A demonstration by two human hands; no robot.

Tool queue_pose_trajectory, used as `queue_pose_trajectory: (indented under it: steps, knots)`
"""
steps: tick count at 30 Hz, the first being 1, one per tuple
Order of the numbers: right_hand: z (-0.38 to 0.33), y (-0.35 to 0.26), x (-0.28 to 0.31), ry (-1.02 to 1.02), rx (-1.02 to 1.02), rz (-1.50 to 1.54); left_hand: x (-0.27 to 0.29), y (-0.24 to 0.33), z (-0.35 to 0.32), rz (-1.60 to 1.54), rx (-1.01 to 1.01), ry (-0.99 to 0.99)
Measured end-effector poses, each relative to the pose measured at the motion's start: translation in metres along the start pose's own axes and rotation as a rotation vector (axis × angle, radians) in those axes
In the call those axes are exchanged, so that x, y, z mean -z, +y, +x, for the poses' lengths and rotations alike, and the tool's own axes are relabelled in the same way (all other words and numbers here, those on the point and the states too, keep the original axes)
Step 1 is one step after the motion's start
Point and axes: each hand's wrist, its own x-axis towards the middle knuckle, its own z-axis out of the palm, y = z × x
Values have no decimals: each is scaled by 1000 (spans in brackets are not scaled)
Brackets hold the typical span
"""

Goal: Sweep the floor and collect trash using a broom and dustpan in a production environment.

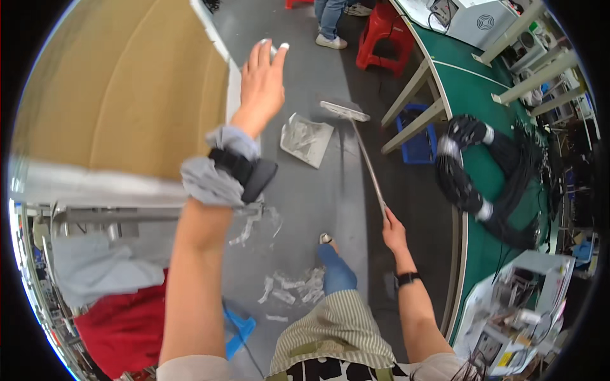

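Note:
My right hand [394, 233] is wrapped round the thin pole of a broom [367, 155]. The broom's wide white head [344, 112] is at the floor, ahead of me and right of a dustpan. The pale dustpan [316, 147] lies on the grey floor with whitish scraps inside; no grip on it shows. My left hand [263, 79] is raised with its fingers stretched out and white tips on some of them. It appears over the white edge of a large brown board, and I cannot tell whether it touches. Nothing shows in that hand.
White scraps [297, 286] lie on the floor by my foot. The brown board [136, 82] fills the far left. At right stands a green-topped bench [486, 159] bearing coiled black cables [457, 181]. A blue crate [419, 149], a red stool [386, 41] and another person's legs [330, 19] are beyond.

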Motion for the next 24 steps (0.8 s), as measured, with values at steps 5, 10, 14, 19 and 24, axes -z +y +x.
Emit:
queue_pose_trajectory:
  steps: [5, 10, 14, 19, 24]
  knots:
    - [65, -19, -35, -118, -199, -153, -70, -73, 75, 490, -241, -198]
    - [-82, -1, -2, -173, -264, -59, -63, -106, 89, 751, -266, -550]
    - [-184, -21, 76, -292, -380, 120, -16, -117, 44, 575, -480, -836]
    - [-155, -113, 148, -396, -786, 504, 61, -28, -65, 327, -209, -970]
    - [-41, -85, 72, -387, -299, 229, 173, 11, -170, 143, 188, -931]
